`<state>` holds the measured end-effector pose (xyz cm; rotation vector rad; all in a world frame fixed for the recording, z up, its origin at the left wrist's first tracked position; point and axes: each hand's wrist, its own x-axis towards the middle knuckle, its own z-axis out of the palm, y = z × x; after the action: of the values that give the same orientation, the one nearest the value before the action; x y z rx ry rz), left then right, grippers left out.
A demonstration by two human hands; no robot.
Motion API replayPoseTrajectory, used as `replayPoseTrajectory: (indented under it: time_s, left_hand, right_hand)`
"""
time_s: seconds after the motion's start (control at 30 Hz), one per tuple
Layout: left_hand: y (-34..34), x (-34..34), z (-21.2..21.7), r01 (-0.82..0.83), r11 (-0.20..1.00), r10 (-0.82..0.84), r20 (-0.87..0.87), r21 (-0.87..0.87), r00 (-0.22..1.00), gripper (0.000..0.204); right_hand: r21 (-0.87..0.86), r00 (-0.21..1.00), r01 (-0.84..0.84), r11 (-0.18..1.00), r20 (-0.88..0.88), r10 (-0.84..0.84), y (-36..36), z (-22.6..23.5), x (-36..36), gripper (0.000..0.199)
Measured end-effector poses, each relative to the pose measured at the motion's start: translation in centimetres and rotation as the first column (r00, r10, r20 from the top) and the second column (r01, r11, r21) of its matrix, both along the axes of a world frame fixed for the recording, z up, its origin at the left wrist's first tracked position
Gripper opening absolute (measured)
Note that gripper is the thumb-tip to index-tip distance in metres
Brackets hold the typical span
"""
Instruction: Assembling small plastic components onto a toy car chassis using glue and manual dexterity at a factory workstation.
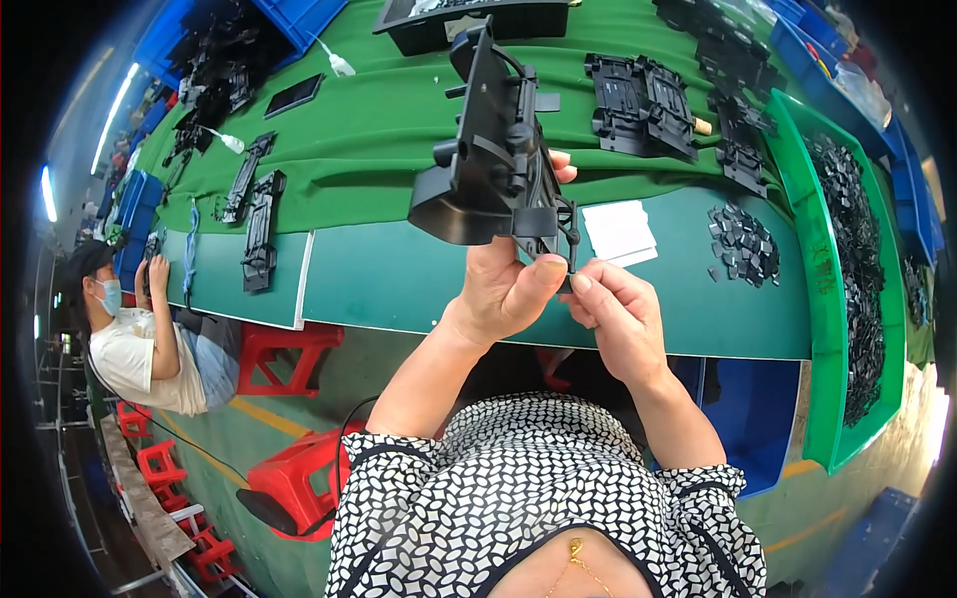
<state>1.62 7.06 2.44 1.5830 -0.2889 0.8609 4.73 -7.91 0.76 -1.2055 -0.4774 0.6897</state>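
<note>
A black molded plastic frame, shaped like a vehicle chassis, is raised above the table's near edge. My left hand grips its lower end, fingers wrapped behind it and thumb in front. The thumb and fingers of my right hand pinch together at the frame's lower right corner. A small dark bit shows by those fingertips, but I cannot tell whether it is separate from the frame. To the right, a white square of paper lies next to a pile of small black plastic pieces.
More black frames rest on the green cloth. On the right stands a green crate full of small black parts; a black tray is at the back. A masked co-worker sits at left. Red stools stand below the table.
</note>
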Motion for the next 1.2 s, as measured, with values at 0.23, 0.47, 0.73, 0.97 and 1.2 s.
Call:
replayPoseTrajectory:
  time_s: [0.23, 0.47, 0.73, 0.97, 1.2]
  left_hand:
    - [0.0, -0.3, -0.1, 0.015, 0.999, -0.016, 0.017, 0.028, 1.0, 0.077]
    - [-0.6, -0.2, 0.1, 0.002, 1.0, -0.002, 0.014, -0.015, 1.0, 0.076]
    - [-0.3, -0.1, 0.6, -0.102, 0.986, 0.086, -0.122, -0.134, 0.989, 0.087]
    - [7.2, 3.7, 2.7, 0.123, 0.665, -0.449, -0.262, -0.737, 0.854, 0.049]
    - [12.0, 12.1, 0.4, -0.138, 0.7, -0.329, -0.488, -0.701, 0.809, 0.032]
  right_hand:
    - [-0.045, 1.0, -0.021, 0.999, -0.009, 0.021, 0.2, 0.4, -0.1, 0.019]
    - [-0.049, 1.0, -0.015, 0.999, 0.025, 0.017, 0.2, 1.0, -0.1, 0.016]
    - [-0.171, 0.984, 0.008, 0.985, 0.176, 0.022, -0.8, 1.0, -0.2, 0.019]
    - [-0.146, 0.79, 0.341, 0.929, 0.579, -0.199, -5.5, -0.7, -0.1, 0.007]
    - [-0.107, 0.735, 0.351, 0.93, 0.647, -0.203, -5.1, -1.2, 0.6, 0.003]
